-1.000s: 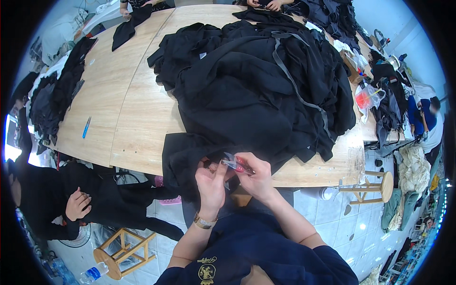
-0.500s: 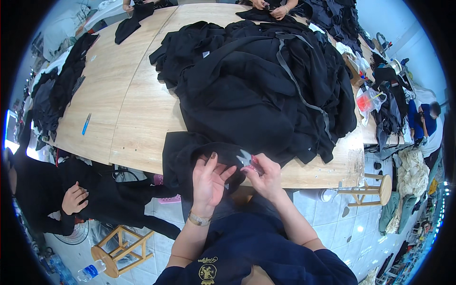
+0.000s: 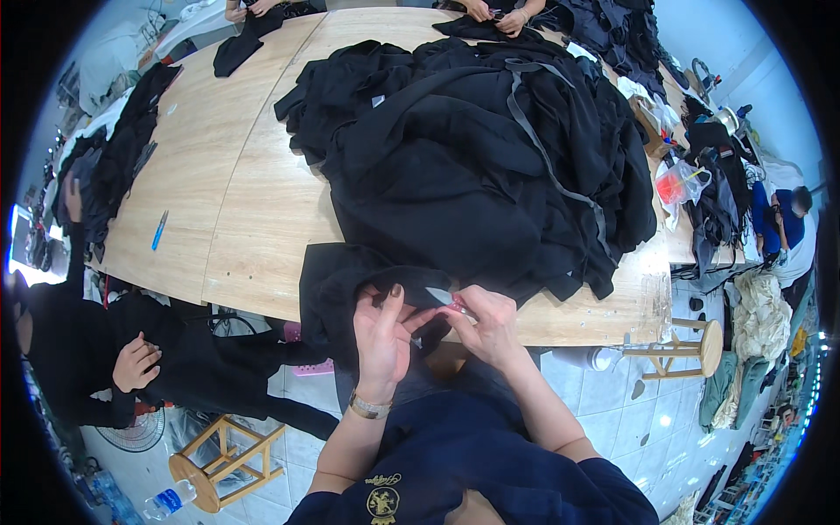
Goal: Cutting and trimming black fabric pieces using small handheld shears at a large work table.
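Thread snips (image 3: 437, 296) with pale metal blades and pink handles are gripped in my right hand (image 3: 483, 319), their blades close together and pointing left. My left hand (image 3: 382, 346) is palm up with fingers apart, resting against a black garment (image 3: 328, 276) at the table's front edge. Its outstretched fingers reach the right hand's fingertips beside the snips. Part of this garment hangs down in front of me, partly hidden behind my hands. Just beyond lies a large heap of black garments (image 3: 437, 166), with a grey strip (image 3: 538, 144) across it.
A blue pen-like tool (image 3: 159, 231) lies on the wooden table (image 3: 188, 175) at left. A person in black (image 3: 140, 363) sits at left, near a wooden stool (image 3: 210, 477). Another person's hands (image 3: 507, 19) work across the table. A second stool (image 3: 700, 348) stands at right.
The snips' blades have closed together and swung left toward my left hand. My hands have come together at the fingertips. At left, the person in black has raised an arm.
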The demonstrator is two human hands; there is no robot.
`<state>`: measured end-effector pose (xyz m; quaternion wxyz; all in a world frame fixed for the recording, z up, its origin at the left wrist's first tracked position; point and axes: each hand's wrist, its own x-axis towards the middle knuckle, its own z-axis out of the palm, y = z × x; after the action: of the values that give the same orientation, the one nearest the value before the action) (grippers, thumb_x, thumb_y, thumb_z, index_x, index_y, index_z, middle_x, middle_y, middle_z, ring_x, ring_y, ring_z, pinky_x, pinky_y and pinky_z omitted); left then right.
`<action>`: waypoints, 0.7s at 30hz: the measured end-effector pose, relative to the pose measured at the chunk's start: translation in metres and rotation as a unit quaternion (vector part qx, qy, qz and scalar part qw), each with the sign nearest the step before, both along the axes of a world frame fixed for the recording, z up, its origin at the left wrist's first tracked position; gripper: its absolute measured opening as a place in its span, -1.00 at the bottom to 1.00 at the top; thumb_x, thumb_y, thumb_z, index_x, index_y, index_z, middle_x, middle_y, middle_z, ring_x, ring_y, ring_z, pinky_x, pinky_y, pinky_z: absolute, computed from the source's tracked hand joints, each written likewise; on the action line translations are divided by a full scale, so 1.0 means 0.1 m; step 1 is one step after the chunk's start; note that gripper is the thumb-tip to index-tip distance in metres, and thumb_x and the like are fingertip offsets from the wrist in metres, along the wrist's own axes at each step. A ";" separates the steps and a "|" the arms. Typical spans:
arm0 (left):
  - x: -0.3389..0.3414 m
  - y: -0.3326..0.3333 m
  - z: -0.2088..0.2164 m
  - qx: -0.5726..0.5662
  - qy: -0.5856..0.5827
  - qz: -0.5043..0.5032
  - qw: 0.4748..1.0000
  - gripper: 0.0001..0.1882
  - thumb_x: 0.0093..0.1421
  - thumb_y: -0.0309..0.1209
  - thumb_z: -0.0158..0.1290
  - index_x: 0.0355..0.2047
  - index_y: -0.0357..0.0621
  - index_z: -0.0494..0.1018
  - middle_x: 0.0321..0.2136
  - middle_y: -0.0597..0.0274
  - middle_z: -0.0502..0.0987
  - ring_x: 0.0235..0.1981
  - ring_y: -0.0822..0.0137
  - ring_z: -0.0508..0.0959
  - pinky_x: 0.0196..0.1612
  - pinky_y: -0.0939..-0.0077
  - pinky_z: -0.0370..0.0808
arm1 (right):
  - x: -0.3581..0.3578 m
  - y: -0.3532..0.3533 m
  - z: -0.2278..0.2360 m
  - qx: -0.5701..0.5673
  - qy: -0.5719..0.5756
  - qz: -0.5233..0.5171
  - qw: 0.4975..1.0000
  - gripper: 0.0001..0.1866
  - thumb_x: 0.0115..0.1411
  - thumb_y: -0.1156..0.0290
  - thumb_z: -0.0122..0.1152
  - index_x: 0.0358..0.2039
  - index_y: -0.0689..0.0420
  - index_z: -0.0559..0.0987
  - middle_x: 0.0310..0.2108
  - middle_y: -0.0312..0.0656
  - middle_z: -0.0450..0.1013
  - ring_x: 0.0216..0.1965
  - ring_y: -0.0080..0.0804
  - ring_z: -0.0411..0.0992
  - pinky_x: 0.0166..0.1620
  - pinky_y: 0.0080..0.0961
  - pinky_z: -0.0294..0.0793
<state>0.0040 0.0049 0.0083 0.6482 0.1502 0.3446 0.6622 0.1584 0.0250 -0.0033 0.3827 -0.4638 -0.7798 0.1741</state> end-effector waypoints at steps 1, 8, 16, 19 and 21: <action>-0.01 0.00 0.00 0.000 0.000 0.000 1.000 -0.81 0.24 -0.43 -0.04 -0.18 -0.17 0.24 -0.26 0.11 0.48 -0.23 0.25 0.55 -0.23 0.36 0.57 | 0.00 0.00 -0.01 -0.023 0.031 -0.010 0.999 -0.74 -0.08 0.32 0.33 -0.56 0.20 0.46 -0.66 -0.15 0.35 -0.65 -0.23 0.37 -0.55 -0.43 0.30; -0.07 0.02 -0.06 -0.017 -0.053 -0.011 0.998 -0.81 0.24 -0.43 -0.04 -0.18 -0.17 0.24 -0.27 0.12 0.49 -0.24 0.27 0.55 -0.24 0.38 0.57 | 0.02 -0.01 -0.03 0.029 0.011 0.008 0.999 -0.67 -0.05 0.18 0.32 -0.61 0.13 0.42 -0.68 -0.25 0.32 -0.70 -0.31 0.32 -0.61 -0.47 0.23; -0.01 0.00 -0.05 -0.004 -0.014 0.000 1.000 -0.78 0.23 -0.44 -0.04 -0.16 -0.20 0.22 -0.26 0.11 0.47 -0.24 0.25 0.55 -0.24 0.35 0.58 | -0.01 0.01 -0.02 0.050 -0.028 0.014 0.998 -0.69 -0.04 0.18 0.32 -0.59 0.13 0.43 -0.67 -0.24 0.33 -0.70 -0.30 0.32 -0.60 -0.47 0.24; -0.01 0.01 -0.05 0.002 -0.009 0.006 1.000 -0.77 0.24 -0.45 -0.04 -0.14 -0.21 0.20 -0.25 0.12 0.45 -0.23 0.23 0.55 -0.22 0.33 0.58 | -0.04 -0.01 -0.01 -0.045 0.095 -0.031 0.994 -0.74 0.00 0.28 0.30 -0.56 0.14 0.42 -0.68 -0.19 0.31 -0.71 -0.35 0.30 -0.60 -0.54 0.22; 0.01 0.01 -0.05 0.009 -0.007 0.022 1.000 -0.76 0.23 -0.46 -0.04 -0.14 -0.22 0.20 -0.25 0.13 0.45 -0.22 0.24 0.54 -0.19 0.32 0.57 | -0.05 -0.04 0.03 -0.136 0.156 -0.056 0.977 -0.77 0.07 0.36 0.26 -0.51 0.16 0.40 -0.70 -0.29 0.27 -0.71 -0.59 0.22 -0.58 -0.69 0.16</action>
<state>0.0049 0.0060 0.0037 0.6342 0.1437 0.3376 0.6806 0.1533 0.0211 -0.0007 0.4419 -0.5220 -0.6522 0.3269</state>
